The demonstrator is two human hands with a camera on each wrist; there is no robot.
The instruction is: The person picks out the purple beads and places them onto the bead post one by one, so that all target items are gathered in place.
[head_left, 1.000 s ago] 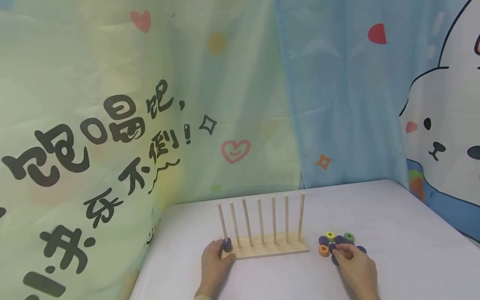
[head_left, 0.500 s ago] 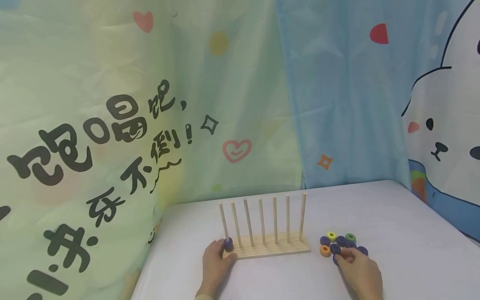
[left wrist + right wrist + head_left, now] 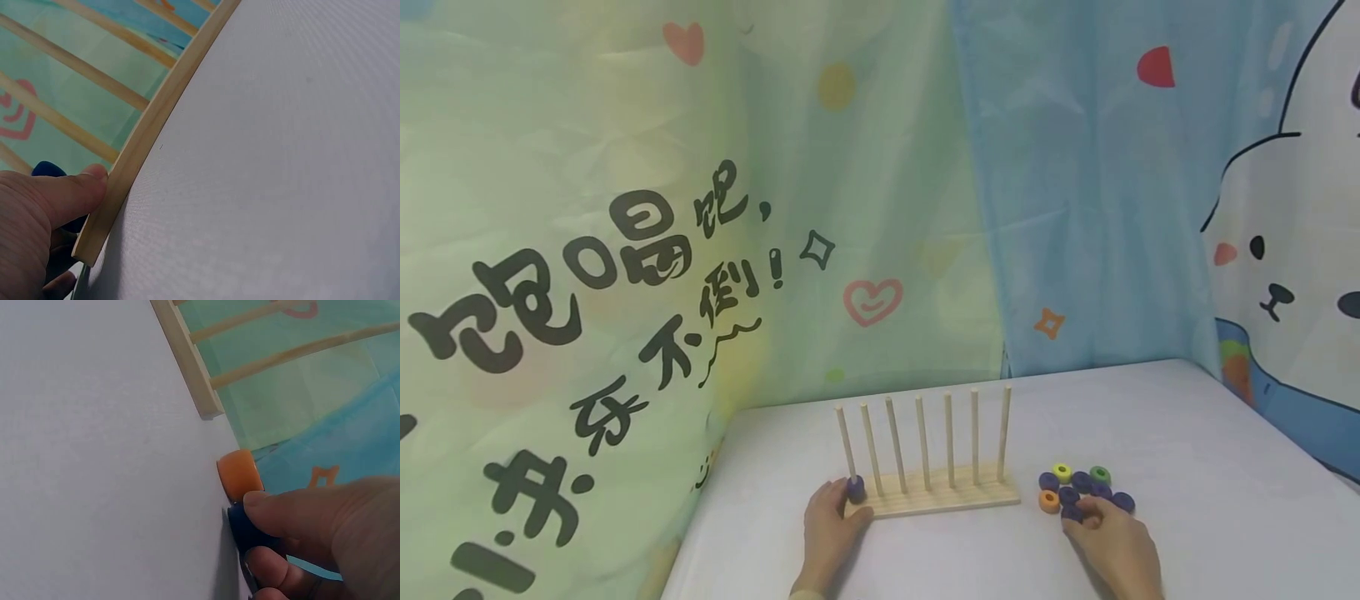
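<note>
A wooden peg rack (image 3: 936,497) with several upright pegs stands on the table, and a dark blue bead (image 3: 856,489) sits at the bottom of its leftmost peg. My left hand (image 3: 832,525) grips the left end of the rack's base, thumb on the front edge; the left wrist view shows the thumb (image 3: 81,190) against the wood. To the right, my right hand (image 3: 1116,542) pinches another dark blue bead (image 3: 245,528) between thumb and fingers, at the near side of a bead cluster. An orange bead (image 3: 239,475) lies right beside it. The fingers partly hide the pinched bead.
Around the right hand lie several dark blue beads (image 3: 1082,482), a yellow bead (image 3: 1062,473) and a green bead (image 3: 1100,475). The white tabletop (image 3: 940,558) reaches back to a printed curtain (image 3: 880,208).
My right hand has shifted slightly nearer, off one dark blue bead and onto the one in front of it, which it now pinches. The left hand keeps its grip on the rack.
</note>
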